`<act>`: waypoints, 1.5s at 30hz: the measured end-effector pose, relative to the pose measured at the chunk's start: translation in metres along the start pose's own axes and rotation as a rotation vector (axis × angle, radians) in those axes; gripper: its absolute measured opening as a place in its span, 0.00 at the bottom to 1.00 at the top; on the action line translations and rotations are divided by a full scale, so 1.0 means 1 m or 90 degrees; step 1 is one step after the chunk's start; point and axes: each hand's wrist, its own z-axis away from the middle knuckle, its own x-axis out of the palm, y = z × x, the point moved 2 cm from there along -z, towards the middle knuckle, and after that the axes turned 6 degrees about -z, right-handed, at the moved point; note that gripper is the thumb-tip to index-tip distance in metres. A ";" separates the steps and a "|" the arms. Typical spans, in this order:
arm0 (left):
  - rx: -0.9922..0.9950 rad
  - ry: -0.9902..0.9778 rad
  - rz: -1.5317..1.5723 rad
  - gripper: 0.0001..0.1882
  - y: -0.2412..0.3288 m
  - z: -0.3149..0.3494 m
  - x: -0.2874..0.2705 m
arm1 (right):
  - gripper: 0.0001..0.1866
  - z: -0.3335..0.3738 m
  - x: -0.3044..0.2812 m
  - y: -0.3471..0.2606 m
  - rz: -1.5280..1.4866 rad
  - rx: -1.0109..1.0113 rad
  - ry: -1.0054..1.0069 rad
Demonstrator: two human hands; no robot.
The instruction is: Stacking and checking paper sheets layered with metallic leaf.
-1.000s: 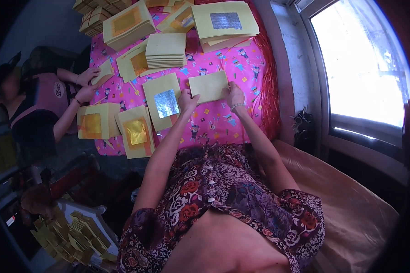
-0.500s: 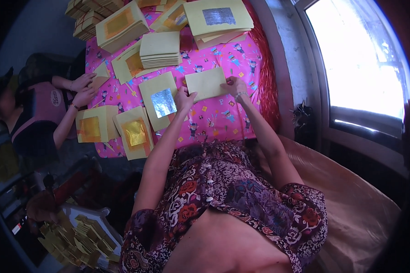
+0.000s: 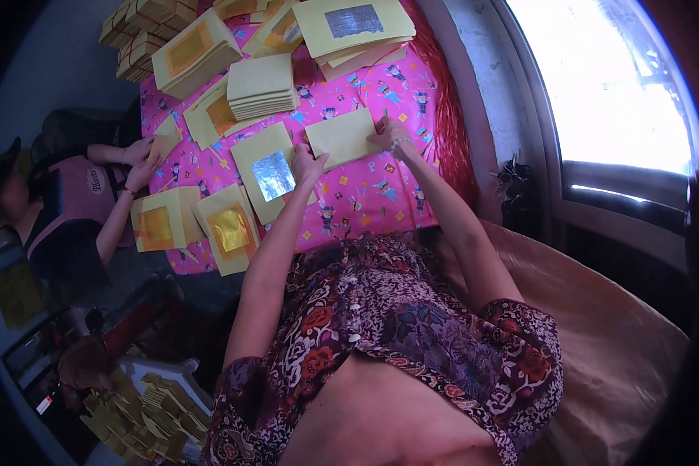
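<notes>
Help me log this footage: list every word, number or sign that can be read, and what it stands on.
Wording is not copied here, only placed:
Co-worker's top: pale lettering on the chest.
Pink tablecloth: single letters and digits among cartoon figures.
Small white-and-red object, lower left: any marks too small to read.
Held paper: no lettering visible.

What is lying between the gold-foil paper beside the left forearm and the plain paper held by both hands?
In the head view, the silver-foil paper lies there, its right edge partly hidden behind the left hand.
</notes>
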 end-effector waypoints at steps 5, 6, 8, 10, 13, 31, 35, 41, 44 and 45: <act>0.006 -0.008 0.005 0.30 0.015 0.008 -0.013 | 0.28 0.007 -0.002 0.002 -0.016 -0.027 0.053; 0.008 -0.005 0.009 0.30 0.016 0.011 -0.015 | 0.29 0.011 -0.004 -0.001 0.029 -0.058 0.134; 0.016 0.031 -0.008 0.30 0.015 0.014 -0.015 | 0.29 0.019 -0.008 -0.011 0.020 -0.127 0.150; 0.023 0.065 -0.025 0.30 0.013 0.018 -0.016 | 0.29 0.028 -0.012 -0.022 0.012 -0.196 0.165; 0.030 0.106 0.032 0.28 0.014 0.025 -0.025 | 0.26 0.035 -0.012 -0.029 0.015 -0.233 0.156; 0.177 0.202 -0.035 0.17 -0.082 0.131 -0.085 | 0.11 0.100 0.063 -0.073 0.091 -0.597 -0.072; 0.208 0.131 -0.156 0.20 -0.081 0.130 -0.089 | 0.18 0.108 0.119 -0.076 0.184 -0.648 -0.142; 0.252 0.070 -0.193 0.23 -0.088 0.111 -0.090 | 0.24 0.111 0.156 -0.089 0.378 -0.642 -0.111; 0.283 0.050 -0.190 0.23 -0.092 0.104 -0.098 | 0.23 0.105 0.157 -0.089 0.383 -0.633 -0.116; 0.281 0.032 -0.165 0.20 -0.093 0.102 -0.101 | 0.21 0.103 0.155 -0.088 0.356 -0.645 -0.132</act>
